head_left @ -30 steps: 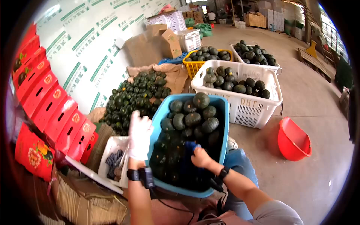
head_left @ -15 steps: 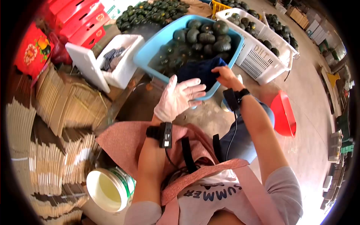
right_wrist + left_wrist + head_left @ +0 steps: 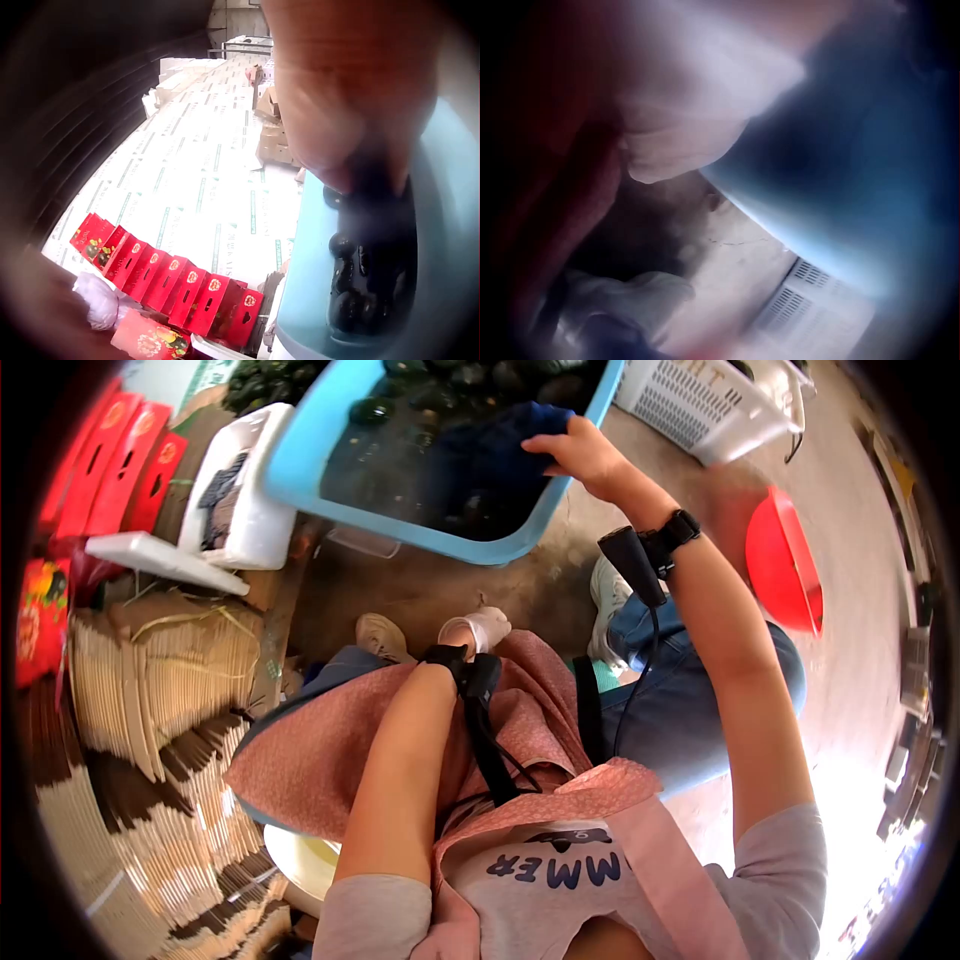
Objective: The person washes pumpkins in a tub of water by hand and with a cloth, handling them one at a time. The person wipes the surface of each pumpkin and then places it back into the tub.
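Note:
My bare right hand pinches a dark blue cloth at the near right side of a blue tub. The cloth hangs into the dark water, its lower part hidden. Dark green squashes lie in the tub, mostly towards its far side. Seen from the right wrist, the cloth is blurred below my fingers. My left hand, in a whitish glove, is drawn back low beside the pink apron. In the left wrist view the glove is blurred, and I cannot tell how its fingers lie.
A white foam box with striped cloth and its lid lie left of the tub. Stacked flattened cartons and red boxes line the left. A white crate and red basin stand right.
My left hand has come back from over the tub's left side to beside the apron. The right hand still holds the cloth at the tub. The head view has tilted down.

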`<state>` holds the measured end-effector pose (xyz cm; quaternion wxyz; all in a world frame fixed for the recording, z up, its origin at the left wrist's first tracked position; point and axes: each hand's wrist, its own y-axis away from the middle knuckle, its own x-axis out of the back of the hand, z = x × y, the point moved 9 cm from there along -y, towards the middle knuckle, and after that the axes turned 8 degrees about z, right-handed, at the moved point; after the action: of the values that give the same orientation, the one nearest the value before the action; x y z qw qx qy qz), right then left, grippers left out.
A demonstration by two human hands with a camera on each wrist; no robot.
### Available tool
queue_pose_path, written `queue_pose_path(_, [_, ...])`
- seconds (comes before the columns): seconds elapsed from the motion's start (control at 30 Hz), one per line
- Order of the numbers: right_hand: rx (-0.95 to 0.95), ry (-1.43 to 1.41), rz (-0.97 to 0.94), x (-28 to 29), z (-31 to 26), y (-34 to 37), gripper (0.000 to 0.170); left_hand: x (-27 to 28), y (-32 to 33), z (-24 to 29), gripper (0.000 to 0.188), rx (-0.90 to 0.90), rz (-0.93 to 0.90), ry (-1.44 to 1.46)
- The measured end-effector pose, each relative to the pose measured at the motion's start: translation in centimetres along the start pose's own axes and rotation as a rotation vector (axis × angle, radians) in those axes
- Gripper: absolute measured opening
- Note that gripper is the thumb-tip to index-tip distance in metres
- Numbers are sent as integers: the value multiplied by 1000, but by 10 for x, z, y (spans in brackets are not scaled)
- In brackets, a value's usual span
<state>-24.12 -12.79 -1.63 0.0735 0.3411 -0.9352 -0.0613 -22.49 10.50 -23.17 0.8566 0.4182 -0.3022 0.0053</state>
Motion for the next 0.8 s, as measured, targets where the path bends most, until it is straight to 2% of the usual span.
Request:
queue_pose_path(0.07, [0,48,-64,0,5,-7,29,-38,-45,-39,29,62,-6,-118])
queue_pose_path(0.1, [1,118,-71,1,6,-10,32,-34,-50,-44,30,110,28,-230])
queue_pose_path(0.13, [-17,86,-86,2,6,-11,34,-36,-45,-58,31,185,-8,-320])
queue_pose_path(0.17, [-32,57,-105,1,6,-12,35,-37,-44,-67,31,186,-22,-321])
queue_pose_path(0.23, [-58,65,-95,2,12,-20,31,-71,-32,-88,30,27,-464,-521])
queue_pose_path(0.3, [-81,70,-83,1,16,-25,27,-85,-24,-93,42,-18,-633,-525])
queue_pose_path(0.33, [-104,94,-71,0,17,-27,28,-85,-15,-85,42,-19,-640,-526])
queue_pose_path(0.4, [-128,95,-82,-3,17,-31,31,-76,3,-29,53,-261,-531,-334])
queue_pose_path(0.43, [-128,93,-79,-2,15,-31,31,-101,-1,-46,59,-246,-691,-388])
queue_pose_path(0.5, [-162,76,-105,-4,18,-32,31,-121,2,-34,55,-430,-755,-577])
queue_pose_path(0.53, [-164,76,-104,-3,20,-32,31,-129,0,-31,55,-430,-758,-577])
queue_pose_path(0.6, [-146,40,-128,-4,21,-33,47,-129,-8,-46,54,-182,-723,-734])
queue_pose_path(0.63, [-142,41,-127,-5,17,-29,47,-142,-17,-61,54,-183,-719,-736])
queue_pose_path(0.7, [-175,-118,-152,-9,7,-23,30,-172,-37,-90,52,-256,-785,-712])
queue_pose_path(0.77, [-21,67,-212,-14,-12,-28,38,-139,-12,-54,48,-133,-850,-606])
queue_pose_path(0.8, [71,-36,-147,-16,-17,-34,38,-130,-10,-53,46,-73,-857,-576])
